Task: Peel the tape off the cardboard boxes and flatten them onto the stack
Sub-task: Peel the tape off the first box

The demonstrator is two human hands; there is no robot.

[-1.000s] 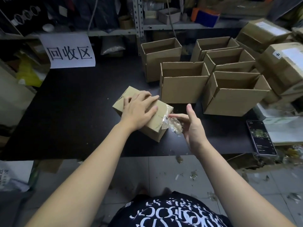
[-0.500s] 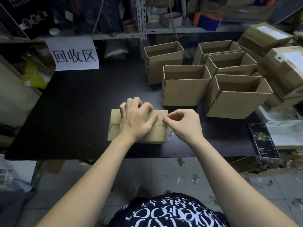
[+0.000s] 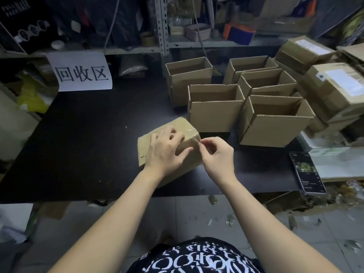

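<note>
Taped cardboard box (image 3: 183, 126) sits on the black table (image 3: 88, 144), turned at an angle, close to the table's front edge. L hand (image 3: 167, 152) lies across the box top and presses it down, fingers a bit bent, thumb stretched toward the box's right edge; it's not wrapped round anything. R hand (image 3: 218, 156) is just right of the box, thumb & forefinger pinched on the end of the clear tape (image 3: 192, 132) at the box's upper right corner, other fingers curled in. The tape shines along that edge.

Behind and right of the box: five open-top cartons (image 3: 214, 117) packed close, the nearest just beside the box. Further right of the box, sealed parcels (image 3: 334, 91) w/ labels, stacked. Smartphone (image 3: 307, 172) lies screen-up, well right of the box. Behind-left of the box, a white paper sign (image 3: 82, 72) w/ Chinese characters.
</note>
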